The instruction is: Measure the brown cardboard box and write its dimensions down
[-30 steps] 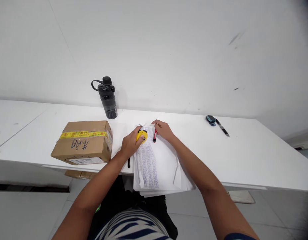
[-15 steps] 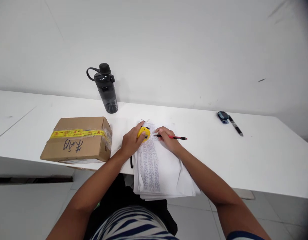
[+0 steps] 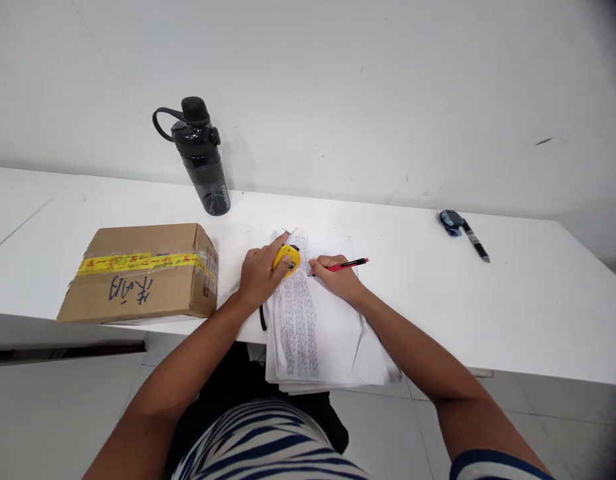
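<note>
My left hand [image 3: 261, 271] is closed on a yellow tape measure [image 3: 291, 255], which rests on the upper part of a stack of paper [image 3: 338, 340]. A finger of that hand reaches to the top edge of the sheets. The top sheet carries columns of dense blue handwriting down its left side. In my right hand [image 3: 337, 275] is a red and black pen [image 3: 349, 264], its tip at the paper just right of the written columns. The near end of the stack hangs over the table's front edge.
A taped cardboard box [image 3: 138, 267] sits left of my left forearm. Behind it stands a black water bottle [image 3: 201, 160] by the wall. On the right of the white table [image 3: 513, 307] lie a dark blue device [image 3: 451, 221] and a black marker-like stick [image 3: 475, 243].
The pen in my right hand has tilted, its rear end now higher. My left hand keeps the tape measure at nearly the same place. The camera view has shifted slightly.
</note>
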{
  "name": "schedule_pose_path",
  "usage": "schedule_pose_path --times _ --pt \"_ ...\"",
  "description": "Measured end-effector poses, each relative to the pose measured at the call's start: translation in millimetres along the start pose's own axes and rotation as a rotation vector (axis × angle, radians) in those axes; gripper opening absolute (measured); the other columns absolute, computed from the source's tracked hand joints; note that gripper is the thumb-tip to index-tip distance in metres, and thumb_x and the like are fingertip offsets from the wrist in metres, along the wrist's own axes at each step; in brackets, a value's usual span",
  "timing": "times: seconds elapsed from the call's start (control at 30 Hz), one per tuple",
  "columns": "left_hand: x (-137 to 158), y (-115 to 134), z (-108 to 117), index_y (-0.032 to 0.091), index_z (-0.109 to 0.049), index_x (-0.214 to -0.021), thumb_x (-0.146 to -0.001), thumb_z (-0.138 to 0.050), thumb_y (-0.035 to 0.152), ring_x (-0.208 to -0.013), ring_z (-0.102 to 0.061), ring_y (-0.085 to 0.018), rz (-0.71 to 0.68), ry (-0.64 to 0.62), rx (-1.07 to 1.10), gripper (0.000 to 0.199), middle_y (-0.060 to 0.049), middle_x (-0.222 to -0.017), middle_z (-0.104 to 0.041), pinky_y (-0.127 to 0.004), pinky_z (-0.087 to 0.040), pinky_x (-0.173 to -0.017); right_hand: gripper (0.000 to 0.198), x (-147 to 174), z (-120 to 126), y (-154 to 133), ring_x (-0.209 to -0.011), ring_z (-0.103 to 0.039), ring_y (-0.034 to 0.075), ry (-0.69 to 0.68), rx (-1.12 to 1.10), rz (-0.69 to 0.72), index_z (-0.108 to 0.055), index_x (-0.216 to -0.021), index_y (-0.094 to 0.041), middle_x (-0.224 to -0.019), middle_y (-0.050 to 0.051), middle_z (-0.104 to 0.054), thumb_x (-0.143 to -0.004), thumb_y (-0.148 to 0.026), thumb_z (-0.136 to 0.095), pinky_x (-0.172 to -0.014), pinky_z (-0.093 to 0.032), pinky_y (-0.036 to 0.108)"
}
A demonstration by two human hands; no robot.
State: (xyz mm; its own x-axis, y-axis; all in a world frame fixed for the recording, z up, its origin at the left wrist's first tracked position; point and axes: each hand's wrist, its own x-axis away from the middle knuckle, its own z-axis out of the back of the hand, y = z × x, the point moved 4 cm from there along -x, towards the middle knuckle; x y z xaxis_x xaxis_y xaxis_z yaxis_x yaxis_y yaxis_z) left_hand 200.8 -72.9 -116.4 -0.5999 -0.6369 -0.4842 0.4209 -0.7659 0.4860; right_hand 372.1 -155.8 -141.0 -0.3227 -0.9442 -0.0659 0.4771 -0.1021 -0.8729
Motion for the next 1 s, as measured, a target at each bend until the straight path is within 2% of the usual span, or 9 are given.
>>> schedule_pose_path --times 0.37,0.6,0.73,0.87,1.0 --pt "2.8 2.8 2.2 0.021 -0.051 -0.131 -0.094 -0.046 0.039 -0.09 -0.066 -0.018 -0.014 0.039 0.038 0.041 -0.004 -0.115 -0.069 -0.035 -0.045 -0.094 0.037 1.4 1.1 -1.7 -0.058 -0.059 0.017 0.031 0.013 -0.006 -0.058 -0.053 -0.02 -0.057 0.002 -0.065 -0.084 -0.039 -0.051 -0.056 -0.043 0.03" --pt "1.8 3.4 3.8 0.019 -0.055 -0.117 -0.091 -0.05 0.039 -0.088 -0.066 -0.019 -0.014 0.05 0.066 0.033 -0.004 -0.101 -0.071 -0.037 -0.045 -0.093 0.037 1.5 0.1 -3.1 -0.056 -0.056 0.016 0.006 0.014 -0.001 -0.057 -0.052 -0.021 -0.056 0.001 -0.063 -0.083 -0.039 -0.053 -0.055 -0.042 0.029" --pt "1.5 3.7 2.5 0.02 -0.055 -0.119 -0.093 -0.048 0.039 -0.087 -0.065 -0.019 -0.035 0.035 0.065 0.034 -0.004 -0.102 -0.071 -0.037 -0.044 -0.094 0.037 2.4 1.2 -3.5 -0.055 -0.055 0.016 0.026 0.009 -0.003 -0.056 -0.051 -0.021 -0.055 0.001 -0.062 -0.083 -0.038 -0.052 -0.055 -0.042 0.029" --pt "1.7 1.7 0.5 0.02 -0.047 -0.134 -0.095 -0.043 0.039 -0.091 -0.065 -0.018 -0.069 0.037 0.046 0.044 -0.006 -0.116 -0.069 -0.037 -0.043 -0.096 0.038 2.8 3.0 -2.1 -0.055 -0.053 0.016 0.068 0.001 -0.006 -0.056 -0.05 -0.021 -0.053 0.0 -0.059 -0.084 -0.038 -0.051 -0.057 -0.042 0.03" --pt "1.8 -0.8 -2.3 0.02 -0.042 -0.141 -0.096 -0.04 0.038 -0.096 -0.065 -0.018 -0.081 0.015 0.03 0.048 -0.006 -0.119 -0.068 -0.037 -0.042 -0.098 0.038 1.9 2.0 -0.8 -0.055 -0.053 0.015 0.037 -0.004 -0.012 -0.056 -0.049 -0.021 -0.054 0.001 -0.061 -0.083 -0.038 -0.054 -0.056 -0.042 0.029"
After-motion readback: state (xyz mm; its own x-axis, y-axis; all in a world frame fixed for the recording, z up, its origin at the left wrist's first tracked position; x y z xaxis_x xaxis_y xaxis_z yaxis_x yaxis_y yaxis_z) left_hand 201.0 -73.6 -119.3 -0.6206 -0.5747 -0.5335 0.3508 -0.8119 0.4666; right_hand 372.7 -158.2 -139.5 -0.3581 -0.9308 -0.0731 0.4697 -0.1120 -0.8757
